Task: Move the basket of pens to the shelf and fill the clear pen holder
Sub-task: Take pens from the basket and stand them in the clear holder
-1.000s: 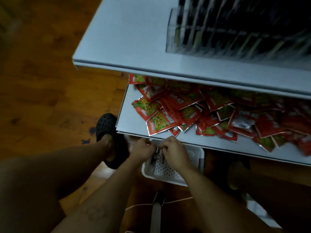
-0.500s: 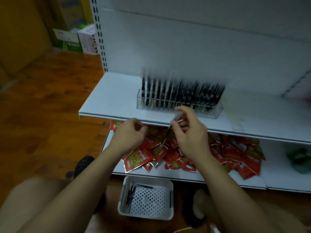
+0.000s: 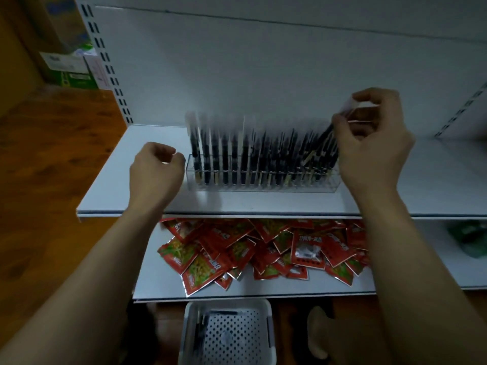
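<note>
White metal shelving fills the view; the upper shelf (image 3: 263, 204) carries the clear pen holder (image 3: 263, 186) at centre, packed almost end to end with dark upright pens. A second ago both hands were down at 6 o'clock in the basket (image 3: 228, 335); half a second ago the right hand had a pen in front of the holder's middle. Now the right hand (image 3: 374, 143) is up at 2 o'clock over the holder's right end, thumb and fingertips pinching the pale top of one pen (image 3: 320, 143), whose dark barrel slants down toward 7 o'clock among the last pens in the row. The left hand (image 3: 155, 169) has come up to 9 o'clock, just beside the holder's left end, its fingers curled into a loose fist with nothing showing in it. I judge this as one more pen about to be seated; the filling looks close to done, since only a few pens lie along the basket's left side. The basket itself sits on the floor at 6 o'clock, below the lower shelf (image 3: 158, 283); that part of the task seems not yet done. Red snack packets (image 3: 263, 246) lie heaped on the lower shelf. Wooden floor (image 3: 52, 167) runs off to 9 o'clock, with cartons (image 3: 68, 64) stacked at 10 o'clock.
</note>
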